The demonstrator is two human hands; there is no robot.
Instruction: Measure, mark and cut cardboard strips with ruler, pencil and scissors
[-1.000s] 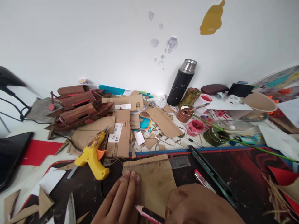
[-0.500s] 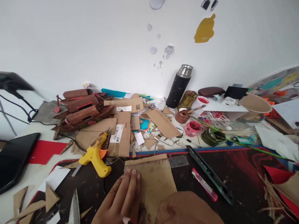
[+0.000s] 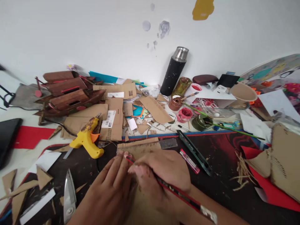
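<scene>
My left hand (image 3: 107, 187) lies flat with its fingers stretched forward, pressing on a piece of brown cardboard (image 3: 145, 209). Its fingertips rest at the lower edge of a clear ruler (image 3: 169, 143), which spans the cardboard's far end and sticks out to the right. In my right hand (image 3: 165, 175) is a red and black pencil (image 3: 180, 193), gripped like a pen and slanting to the upper left. The pencil's point end is close to my left fingertips, by the ruler. Both hands cover much of the cardboard.
A yellow glue gun (image 3: 87, 139) and open scissors blade (image 3: 69, 197) lie left of my hands. To the right are a green utility knife (image 3: 194, 153) and a pink-capped tube (image 3: 189, 161). Behind stand brown model boats (image 3: 70, 90), paint pots (image 3: 184, 115) and a black flask (image 3: 173, 72).
My right hand has come forward over the cardboard, and the pencil in it now shows beside my left fingertips. My left hand stays flat on the cardboard. The view has tilted down.
</scene>
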